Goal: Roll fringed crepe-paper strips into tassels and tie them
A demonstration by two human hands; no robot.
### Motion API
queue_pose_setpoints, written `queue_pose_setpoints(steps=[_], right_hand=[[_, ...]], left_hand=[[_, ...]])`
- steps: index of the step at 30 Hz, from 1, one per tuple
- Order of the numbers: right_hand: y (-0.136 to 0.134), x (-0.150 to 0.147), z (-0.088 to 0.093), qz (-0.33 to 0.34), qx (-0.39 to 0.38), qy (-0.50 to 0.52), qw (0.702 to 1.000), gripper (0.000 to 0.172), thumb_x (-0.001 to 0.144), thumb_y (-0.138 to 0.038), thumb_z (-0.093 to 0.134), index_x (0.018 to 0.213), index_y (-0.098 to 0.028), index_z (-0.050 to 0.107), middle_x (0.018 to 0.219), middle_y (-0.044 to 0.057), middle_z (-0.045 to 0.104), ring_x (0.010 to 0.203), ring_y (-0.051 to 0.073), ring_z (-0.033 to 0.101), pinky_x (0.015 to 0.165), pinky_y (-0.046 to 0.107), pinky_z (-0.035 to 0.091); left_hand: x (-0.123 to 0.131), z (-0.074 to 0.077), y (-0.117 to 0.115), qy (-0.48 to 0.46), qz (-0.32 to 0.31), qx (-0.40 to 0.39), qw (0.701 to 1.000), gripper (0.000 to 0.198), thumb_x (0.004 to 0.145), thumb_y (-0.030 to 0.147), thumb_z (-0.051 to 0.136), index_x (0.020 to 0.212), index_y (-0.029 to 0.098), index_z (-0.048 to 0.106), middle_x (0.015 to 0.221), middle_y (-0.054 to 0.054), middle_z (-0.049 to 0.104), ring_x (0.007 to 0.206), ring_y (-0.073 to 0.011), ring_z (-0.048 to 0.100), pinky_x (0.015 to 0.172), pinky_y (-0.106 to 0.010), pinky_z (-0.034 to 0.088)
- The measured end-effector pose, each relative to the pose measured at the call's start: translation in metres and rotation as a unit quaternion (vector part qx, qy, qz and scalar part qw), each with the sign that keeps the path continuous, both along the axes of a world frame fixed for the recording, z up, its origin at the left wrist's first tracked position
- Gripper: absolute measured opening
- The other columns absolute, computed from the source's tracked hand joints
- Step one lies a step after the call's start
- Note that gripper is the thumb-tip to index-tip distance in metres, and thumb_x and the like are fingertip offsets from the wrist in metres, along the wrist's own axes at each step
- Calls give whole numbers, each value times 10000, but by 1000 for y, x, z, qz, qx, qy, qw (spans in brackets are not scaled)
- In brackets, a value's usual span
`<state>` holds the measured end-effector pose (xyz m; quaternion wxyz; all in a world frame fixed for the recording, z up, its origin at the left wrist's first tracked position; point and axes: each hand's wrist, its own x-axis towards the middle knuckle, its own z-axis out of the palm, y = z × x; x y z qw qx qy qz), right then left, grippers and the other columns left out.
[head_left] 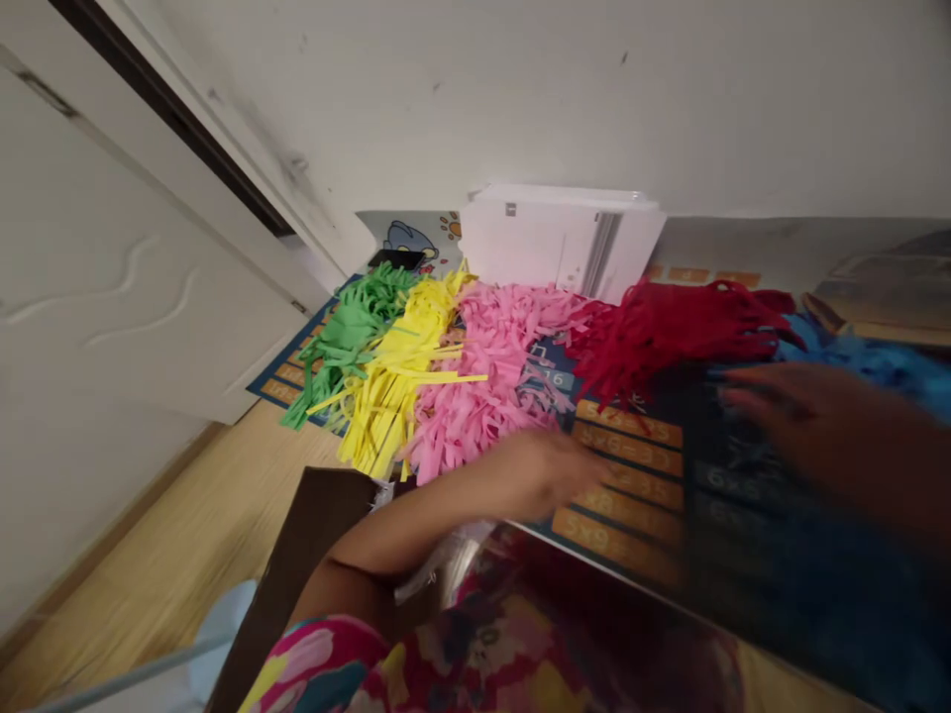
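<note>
My left hand (554, 473) hangs over the table's front edge, beside the pink shredded paper (497, 366); its fingers are smeared by motion and I make out nothing in them. At the right, my right hand (824, 416) is also blurred, between the red shredded paper (669, 322) and the blue shredded paper (884, 356). Whether its fingers hold anything does not show. Further left lie heaps of yellow shredded paper (405, 366) and green shredded paper (357, 327). All the heaps rest on a dark blue mat printed with multiplication sums (624, 505).
A white box (550, 238) stands against the wall behind the heaps. A dark flat object (397, 259) lies at the back left. The white door (134, 228) is on the left. Below the table edge are a brown panel (297, 555) and clear plastic (461, 560).
</note>
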<state>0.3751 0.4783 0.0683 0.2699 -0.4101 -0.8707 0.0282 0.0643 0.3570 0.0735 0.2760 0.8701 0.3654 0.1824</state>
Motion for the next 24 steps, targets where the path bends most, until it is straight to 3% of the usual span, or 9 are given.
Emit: queue_pose_setpoints(steps=[2,3,5,8,16,19,24], right_hand=[[-1,-57,-6,80,8,-26,996,388,1015,-464,426,1007,-212,720,963,120,748,882,270,682,756,398,513],[-2,-83,-9,113,0,-38,993,346,1013,-413,454,991,-193,720,967,107,750,906,262,684,793,387,519],[-5,-125,-14,164,-8,-61,985,276,994,-328,504,984,-165,726,969,100,753,915,255,686,829,375,518],[-7,-160,-19,211,-43,-94,972,225,972,-280,547,1023,-166,735,1004,96,754,941,243,687,843,352,505],[1,-171,-31,237,-90,-116,960,243,981,-268,524,1009,-169,744,1013,91,757,952,249,682,837,356,480],[6,-171,-31,231,-117,-106,960,260,985,-264,502,983,-163,742,998,92,751,945,246,674,850,354,470],[15,-184,-30,163,-167,-22,972,210,962,-269,541,917,-188,729,909,63,723,869,198,653,782,301,459]], left_hand=[[-37,7,32,123,156,77,977,299,976,166,461,1143,157,710,1119,-129,752,1049,-245,695,954,-364,526],[-52,7,49,182,185,85,962,297,962,147,471,1123,151,720,1088,-134,754,1025,-257,697,928,-379,527],[-75,2,80,248,190,81,947,254,922,125,513,1010,127,751,1002,-151,752,965,-274,699,866,-379,527],[-92,-12,112,254,159,61,952,161,830,96,606,857,134,760,922,-125,746,899,-250,697,806,-326,516],[-118,-39,128,147,136,8,980,106,751,63,665,760,146,730,820,-47,729,800,-169,662,721,-239,460],[-127,-40,128,85,150,-16,985,54,776,109,695,739,137,723,773,-36,716,740,-146,651,685,-223,451],[-140,-32,125,-5,162,-49,986,97,763,196,768,709,128,726,751,-41,691,695,-127,636,654,-205,463]])
